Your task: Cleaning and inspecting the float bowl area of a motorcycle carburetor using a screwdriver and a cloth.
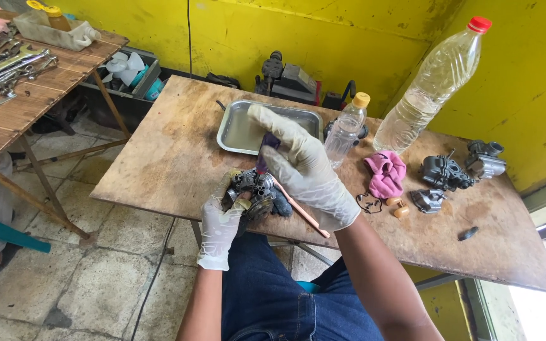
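**Brushing a carburetor body held over the table edge**

Brushing is done with the right hand [304,173], gloved, fingers pinched round a small brush [285,192] with a pinkish-orange handle; the purple head end sits against the top of the carburetor [253,188]. The carburetor is gripped from below by the gloved left hand [221,221], fingers wrapped round it, just at the near edge of the wooden table [172,158].

Judged good practice:
- Part is best kept low and steady, close to the table, so loosened dirt or small bits are caught.
- Short strokes are advised; bristle contact is hidden by the right hand.
- The metal tray [238,136] lies just behind and looks to hold liquid, handy for wetting the brush.

Containers:
- Large clear bottle [434,85], red cap, pale liquid, leaning by the yellow wall; no label seen.
- Small clear bottle [347,129], yellow cap, upright right of the tray, unlabelled.
- Cut white jug [58,33] on the side table, holding yellow-capped containers.

Pink cloth [385,172] and further carburetor parts [447,172] lie to the right.
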